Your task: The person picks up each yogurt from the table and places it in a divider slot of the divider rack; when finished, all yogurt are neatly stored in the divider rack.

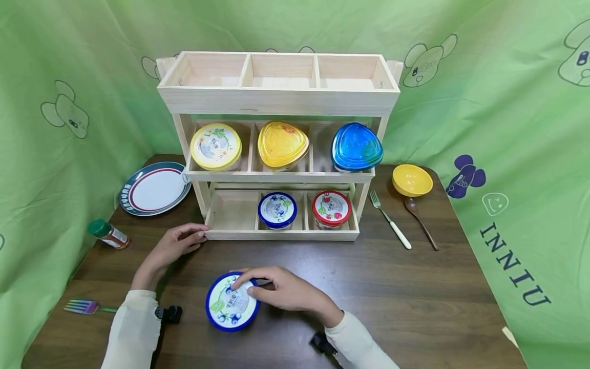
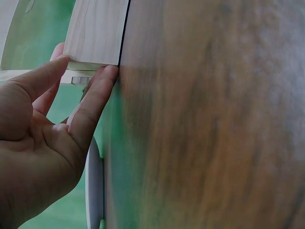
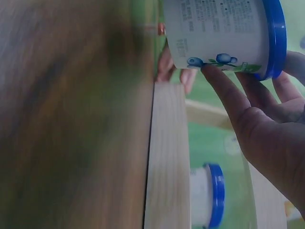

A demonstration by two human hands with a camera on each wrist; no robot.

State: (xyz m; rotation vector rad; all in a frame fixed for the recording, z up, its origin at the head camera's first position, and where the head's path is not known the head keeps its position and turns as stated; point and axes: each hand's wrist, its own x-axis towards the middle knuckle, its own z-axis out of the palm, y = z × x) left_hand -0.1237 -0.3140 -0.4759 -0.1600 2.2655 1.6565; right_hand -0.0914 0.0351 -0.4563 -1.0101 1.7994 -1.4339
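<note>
Lowest in the head view, just left of frame centre, sits the round blue-rimmed blueberry yogurt tub (image 1: 232, 303) on the dark wooden table (image 1: 415, 297); I read it as the item in hand.

Left to right:

1. A rainbow-tinted metal fork (image 1: 83, 307) lies at the lower left edge. Above it stands a green-capped spice jar (image 1: 108, 234), and farther up a round white plate with a green and red rim (image 1: 155, 188).
2. My left hand (image 1: 172, 246) rests on the table, fingers straight, tips touching the lower left corner of the pale wooden three-tier rack (image 1: 276, 97). It grasps nothing. The left wrist view confirms fingertips (image 2: 107, 76) against the board edge.
3. My right hand (image 1: 281, 289) grasps the tub from its right side: fingertips curl over the lid, thumb on the near wall. In the right wrist view, a finger (image 3: 224, 90) presses the printed wall just below the blue rim.
4. The rack's bottom tier holds a second blue-lidded tub (image 1: 277, 209) and a red-lidded tub (image 1: 331, 208); its left compartment shows nothing inside.

Procedure note, as judgement: hold the tub level, keep pressure on the wall rather than the lid, and steady the rack with the left hand.
</note>
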